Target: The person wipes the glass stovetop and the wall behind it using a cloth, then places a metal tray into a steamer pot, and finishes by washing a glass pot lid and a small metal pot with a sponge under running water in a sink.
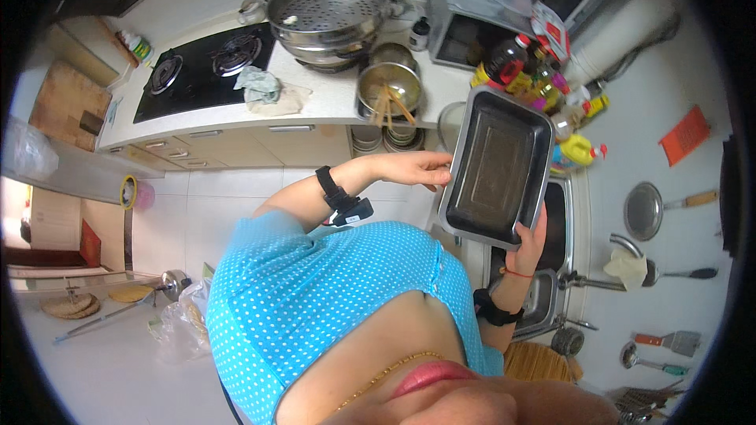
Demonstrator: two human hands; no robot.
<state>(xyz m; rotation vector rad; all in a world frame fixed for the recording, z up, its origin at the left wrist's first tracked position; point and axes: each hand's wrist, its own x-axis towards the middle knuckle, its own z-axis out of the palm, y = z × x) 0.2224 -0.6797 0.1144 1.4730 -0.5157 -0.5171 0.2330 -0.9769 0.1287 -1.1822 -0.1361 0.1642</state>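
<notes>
A deep rectangular metal baking pan (493,165) with a dark inside and a brownish bottom is held up before me, tilted. My right hand (530,242) grips its near right corner, thumb over the rim and fingers hidden behind it. At its left side, my left hand (416,168) has its fingertips on the rim; some tips pass out of sight there. I see nothing lying in the pan. Black straps circle both wrists, and a small dark device hangs from the left one.
Behind the pan stand several bottles (534,71) and a yellow jug (576,150). The sink (534,301) lies to the right. A large steamer pot (328,18), a steel pot with wooden chopsticks (387,91) and a gas hob (204,68) occupy the counter. Utensils hang on the right wall.
</notes>
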